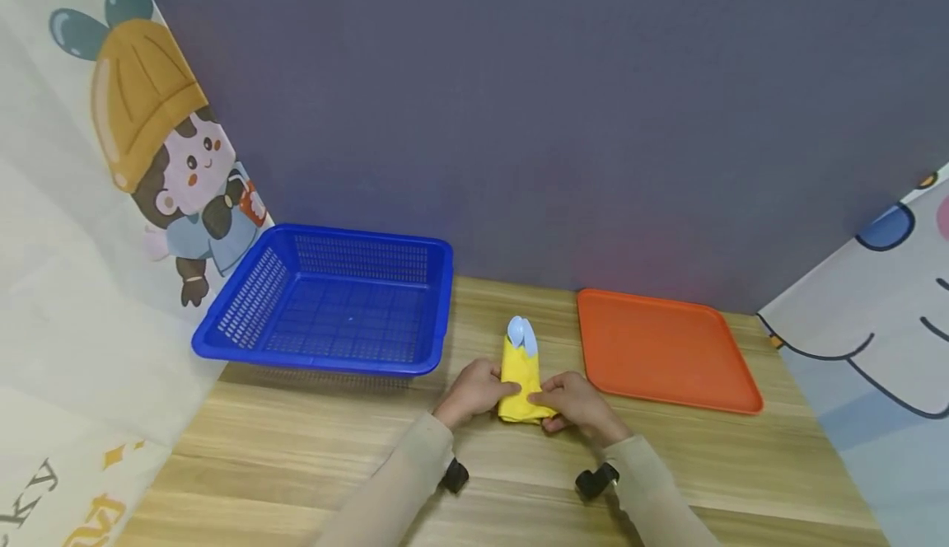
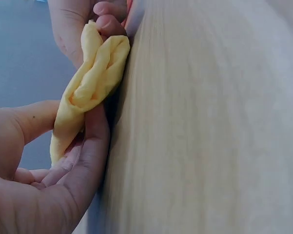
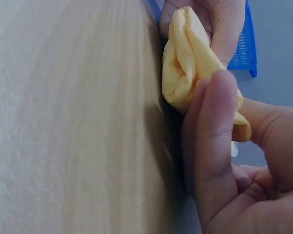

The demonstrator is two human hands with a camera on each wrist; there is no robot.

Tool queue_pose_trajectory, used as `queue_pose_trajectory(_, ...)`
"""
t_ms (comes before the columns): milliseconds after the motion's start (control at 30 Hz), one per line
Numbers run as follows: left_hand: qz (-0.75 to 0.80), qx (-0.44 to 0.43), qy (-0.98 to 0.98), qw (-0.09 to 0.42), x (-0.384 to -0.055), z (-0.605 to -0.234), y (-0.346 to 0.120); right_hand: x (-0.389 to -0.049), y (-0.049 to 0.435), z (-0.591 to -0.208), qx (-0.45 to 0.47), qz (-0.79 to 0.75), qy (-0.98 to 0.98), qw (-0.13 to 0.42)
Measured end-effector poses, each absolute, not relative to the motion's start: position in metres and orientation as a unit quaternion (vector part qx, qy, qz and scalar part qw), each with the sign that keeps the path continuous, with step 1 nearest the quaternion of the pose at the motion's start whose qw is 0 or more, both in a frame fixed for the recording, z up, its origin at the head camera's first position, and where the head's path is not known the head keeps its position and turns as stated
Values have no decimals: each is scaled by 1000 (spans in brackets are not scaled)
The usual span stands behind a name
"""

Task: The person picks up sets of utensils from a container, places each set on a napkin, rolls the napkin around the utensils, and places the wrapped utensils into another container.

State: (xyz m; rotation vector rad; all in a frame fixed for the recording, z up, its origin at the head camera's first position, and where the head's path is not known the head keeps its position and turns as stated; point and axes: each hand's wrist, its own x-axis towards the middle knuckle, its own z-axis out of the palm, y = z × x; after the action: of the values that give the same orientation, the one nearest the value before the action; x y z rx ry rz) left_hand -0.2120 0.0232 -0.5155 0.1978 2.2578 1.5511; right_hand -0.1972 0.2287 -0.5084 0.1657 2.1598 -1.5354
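A yellow cloth napkin is folded into a narrow bundle on the table between both hands. From its far end stick out the heads of a light-blue spoon and a light-blue knife; their handles are hidden in the cloth. My left hand pinches the left side of the napkin, thumb on top and fingers beneath. On the other side, my right hand grips the near right corner, which is drawn outward. Rolled layers of the napkin show at its near end in the left wrist view.
At the left stands a blue plastic basket with slotted walls. An orange tray lies flat to the right. A dark grey panel rises behind the wooden table, with printed sheets on both sides.
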Motion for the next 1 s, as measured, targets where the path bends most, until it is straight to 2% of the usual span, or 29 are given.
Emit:
queue_pose_trajectory(267, 604, 78, 770, 187, -203, -525, 17, -185, 223, -510, 27, -581, 791, 191)
queue_pose_trajectory(600, 726, 113, 658, 166, -178, -500, 5, -155, 217, -471, -79, -578, 803, 121)
queue_pose_trajectory(1000, 760, 121, 625, 131, -159, -485, 2, -142, 205, -452, -86, -608, 780, 123)
